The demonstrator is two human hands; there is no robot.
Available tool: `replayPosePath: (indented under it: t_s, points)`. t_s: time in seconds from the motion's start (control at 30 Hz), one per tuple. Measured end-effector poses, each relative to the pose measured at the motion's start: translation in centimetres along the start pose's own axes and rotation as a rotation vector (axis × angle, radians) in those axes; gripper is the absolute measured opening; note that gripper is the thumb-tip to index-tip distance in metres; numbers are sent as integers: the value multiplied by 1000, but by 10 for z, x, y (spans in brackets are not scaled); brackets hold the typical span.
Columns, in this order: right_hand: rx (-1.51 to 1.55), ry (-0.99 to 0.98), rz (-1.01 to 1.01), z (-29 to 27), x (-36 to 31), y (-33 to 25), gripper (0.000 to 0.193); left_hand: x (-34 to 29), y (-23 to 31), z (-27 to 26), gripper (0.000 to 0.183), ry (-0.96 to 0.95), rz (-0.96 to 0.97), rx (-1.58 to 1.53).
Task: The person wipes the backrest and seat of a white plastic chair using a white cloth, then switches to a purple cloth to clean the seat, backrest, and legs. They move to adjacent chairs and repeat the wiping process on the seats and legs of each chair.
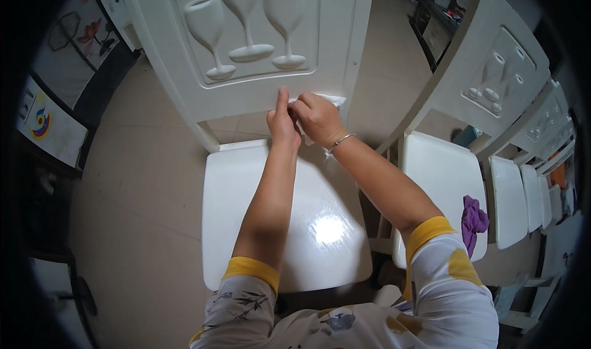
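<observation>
Just below the molded goblets of a white chair's backrest (246,96), both my hands meet at its lower edge. My right hand (317,118) is closed on a thin white cloth (334,100), part of which sticks out past the knuckles against the backrest. My left hand (284,124) is close against it, one digit pointing up and the other fingers curled in on the cloth; their tips are partly hidden. Loose white ends hang below the hands. Under my forearms lies the glossy white seat (246,207) of the same chair, with streaks and a bright light reflection.
A second white chair (440,170) stands to the right with a crumpled purple cloth (473,223) on its seat. Several similar chairs (508,195) line up beyond it. Dark-framed furniture (61,121) runs along the left, and a low cabinet (434,32) is at the far right.
</observation>
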State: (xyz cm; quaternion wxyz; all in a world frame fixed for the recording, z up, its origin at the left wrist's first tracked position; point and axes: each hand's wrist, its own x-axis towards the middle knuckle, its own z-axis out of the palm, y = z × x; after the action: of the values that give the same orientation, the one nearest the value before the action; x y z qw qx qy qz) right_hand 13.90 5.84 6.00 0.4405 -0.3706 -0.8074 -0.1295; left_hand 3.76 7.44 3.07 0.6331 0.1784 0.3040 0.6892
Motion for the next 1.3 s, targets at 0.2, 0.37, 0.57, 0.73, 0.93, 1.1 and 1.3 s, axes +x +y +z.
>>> replayPosePath:
  t_s: [0.2, 0.37, 0.57, 0.73, 0.93, 1.1, 1.3]
  points:
    - [-113, -29, 58, -51, -29, 34, 10, -13, 3, 11, 42, -7, 81, -8]
    - [-81, -7, 29, -11, -13, 5, 11, -1, -10, 1, 41, 8, 80, 27]
    - [-16, -58, -17, -27, -8, 19, 13, -7, 3, 4, 41, -47, 85, 48]
    - [-109, 23, 61, -52, -18, 39, 13, -6, -4, 5, 42, -1, 118, 29]
    - [-25, 50, -25, -5, 23, 3, 16, -6, -2, 6, 42, -57, 64, 12]
    - [-115, -51, -4, -51, -11, 48, 16, -6, 5, 2, 41, -61, 110, 35]
    - [-138, -13, 17, -37, -29, 39, 15, -3, -8, 5, 41, -4, 135, 20]
